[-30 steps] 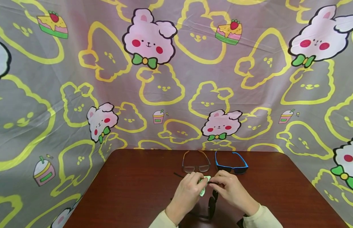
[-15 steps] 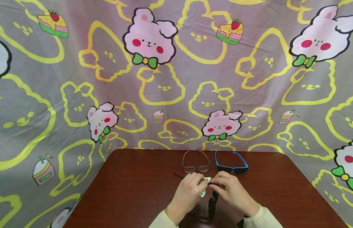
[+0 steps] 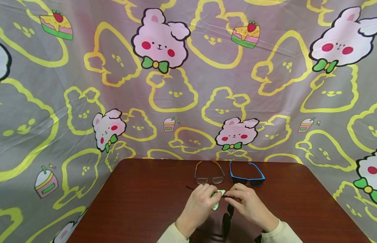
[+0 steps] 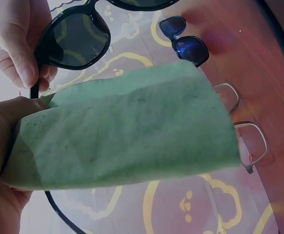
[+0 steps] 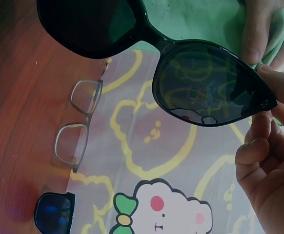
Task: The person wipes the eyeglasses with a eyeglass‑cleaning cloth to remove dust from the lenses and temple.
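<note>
A pair of black sunglasses [image 5: 200, 85] with dark lenses is held up between both hands over the table. In the head view my right hand [image 3: 248, 205] pinches the frame near one hinge, between thumb and fingers. Opposite it, my left hand [image 3: 200, 205] grips a light green cloth [image 4: 127, 131], folded over the same temple arm. The cloth hangs as a broad flap in the left wrist view. Fingertips of the two hands are close together at the hinge. The other temple arm [image 4: 61, 214] stretches out below the cloth; the stretch inside the cloth is hidden.
Beyond the hands, clear eyeglasses [image 3: 209, 180] with orange-brown arms stand on the dark red-brown table [image 3: 140, 202]. To their right are blue-framed sunglasses [image 3: 247, 178], arms open. A patterned curtain [image 3: 188, 111] surrounds the table's back and sides.
Both hands keep their hold on the cloth and the black sunglasses. Cloth and fingertips have shifted down very slightly; the glasses at the back have not moved.
</note>
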